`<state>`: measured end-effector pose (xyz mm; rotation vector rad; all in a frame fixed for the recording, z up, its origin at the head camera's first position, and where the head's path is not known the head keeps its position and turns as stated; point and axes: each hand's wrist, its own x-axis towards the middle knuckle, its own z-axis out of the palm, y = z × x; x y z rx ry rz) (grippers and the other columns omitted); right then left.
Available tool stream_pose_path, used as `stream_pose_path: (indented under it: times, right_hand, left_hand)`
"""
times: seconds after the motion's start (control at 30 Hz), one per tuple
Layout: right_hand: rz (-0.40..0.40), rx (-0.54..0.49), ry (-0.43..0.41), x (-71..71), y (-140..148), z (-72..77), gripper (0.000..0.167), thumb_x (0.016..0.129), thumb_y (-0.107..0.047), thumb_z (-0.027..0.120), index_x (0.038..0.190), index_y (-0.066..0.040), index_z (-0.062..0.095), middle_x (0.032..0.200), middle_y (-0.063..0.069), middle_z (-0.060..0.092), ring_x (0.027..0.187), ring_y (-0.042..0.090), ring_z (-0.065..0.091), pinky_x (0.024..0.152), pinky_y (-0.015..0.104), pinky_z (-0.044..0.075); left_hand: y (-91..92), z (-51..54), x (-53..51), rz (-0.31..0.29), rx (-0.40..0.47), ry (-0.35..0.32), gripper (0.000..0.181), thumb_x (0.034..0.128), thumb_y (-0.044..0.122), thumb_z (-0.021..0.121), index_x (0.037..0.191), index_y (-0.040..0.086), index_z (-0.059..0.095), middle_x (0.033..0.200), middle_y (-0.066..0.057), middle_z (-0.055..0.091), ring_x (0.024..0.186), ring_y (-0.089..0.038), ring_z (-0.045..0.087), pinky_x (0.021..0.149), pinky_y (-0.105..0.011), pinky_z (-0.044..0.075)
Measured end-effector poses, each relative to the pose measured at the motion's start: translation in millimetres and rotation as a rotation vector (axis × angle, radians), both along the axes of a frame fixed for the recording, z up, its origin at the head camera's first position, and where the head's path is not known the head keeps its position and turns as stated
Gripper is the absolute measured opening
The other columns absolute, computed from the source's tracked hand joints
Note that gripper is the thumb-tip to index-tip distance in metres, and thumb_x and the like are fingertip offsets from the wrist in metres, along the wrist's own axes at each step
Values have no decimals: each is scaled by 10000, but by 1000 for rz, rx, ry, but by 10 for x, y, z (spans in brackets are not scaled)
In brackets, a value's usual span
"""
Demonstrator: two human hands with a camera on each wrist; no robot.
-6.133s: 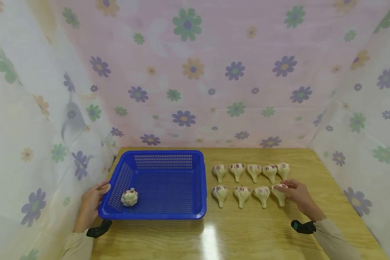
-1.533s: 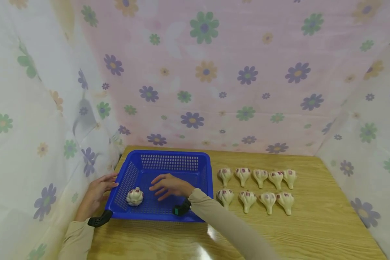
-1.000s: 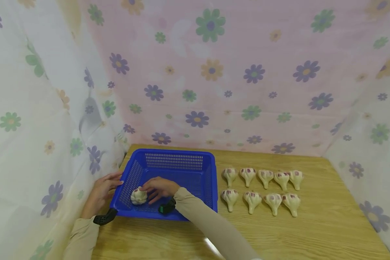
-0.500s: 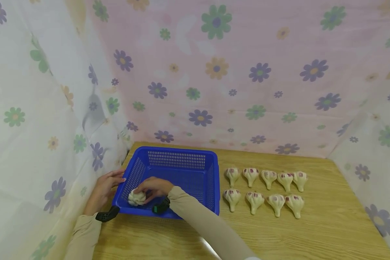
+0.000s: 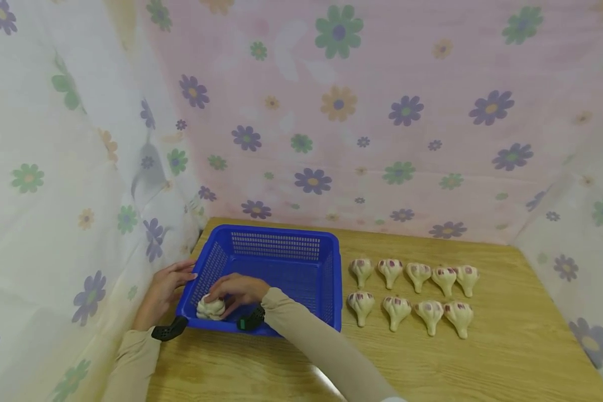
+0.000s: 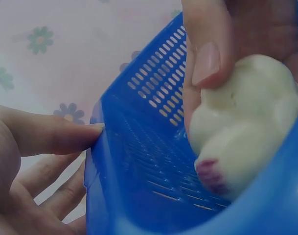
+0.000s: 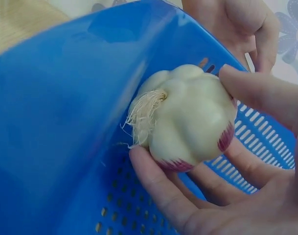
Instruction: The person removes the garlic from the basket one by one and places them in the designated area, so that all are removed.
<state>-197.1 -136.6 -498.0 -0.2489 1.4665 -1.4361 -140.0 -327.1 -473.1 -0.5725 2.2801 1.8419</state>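
In the head view, a blue plastic basket (image 5: 276,271) with slotted walls stands on the left of the table. My left hand (image 5: 164,293) holds its left rim, thumb (image 6: 65,134) on the edge and the other fingers along the outside. Inside, in the near left corner, my right hand (image 5: 241,289) grips a garlic bulb (image 5: 208,309). The right wrist view shows thumb and fingers around the garlic bulb (image 7: 188,112), its root tuft facing the camera and purple patches on its skin. Whether the bulb touches the basket floor, I cannot tell.
Right of the basket, several garlic bulbs (image 5: 396,310) lie in two rows, stems toward the near edge. Flowered cloth (image 5: 311,139) hangs behind the wooden table (image 5: 507,312) and at both sides. A wrist camera (image 5: 170,329) sits on my left wrist.
My right hand has left a bulb in the near row, crossed left into the basket and taken hold of the bulb there, which now lies tilted. My left hand stays at the rim.
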Motion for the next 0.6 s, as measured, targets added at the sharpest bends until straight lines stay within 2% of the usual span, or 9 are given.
stream_pose_path:
  times: [0.1,0.2,0.3,0.47,0.6]
  right_hand:
    - [-3,-6,15,-23,42,32,220,820,-26,692,1027,-4,622,988,144,586,802,309,618,665,449,550]
    - [-3,-25,26,-66,137,53,236,820,-26,684,1047,2,627,995,143,604,820,314,619,680,467,546]
    - [-3,-38,41,-123,247,93,258,826,-36,672,1077,-6,623,1015,130,594,840,298,610,684,465,543]
    - [-6,-46,59,-202,455,194,284,844,-61,656,1121,-13,617,1046,117,581,858,280,599,691,447,541]
    - [-16,-52,90,-242,624,285,292,862,-70,643,1145,-1,615,1051,101,588,853,263,605,691,432,544]
  left_hand:
    - [-1,-10,-5,10,9,6,546,885,209,631,1394,88,471,1300,-39,541,1008,-161,547,829,-360,443]
    - [15,-44,-15,46,24,1,516,854,209,671,1343,114,538,1175,27,608,947,-145,575,779,-358,466]
    - [20,-52,-10,49,32,2,514,852,207,675,1339,111,541,1095,76,626,917,-123,584,754,-344,477]
    - [14,-29,2,24,35,10,562,867,202,654,1383,71,476,1071,91,626,908,-106,591,751,-316,493]
    - [4,-18,-1,27,24,5,541,857,211,668,1365,110,512,1048,116,630,906,-103,597,753,-337,495]
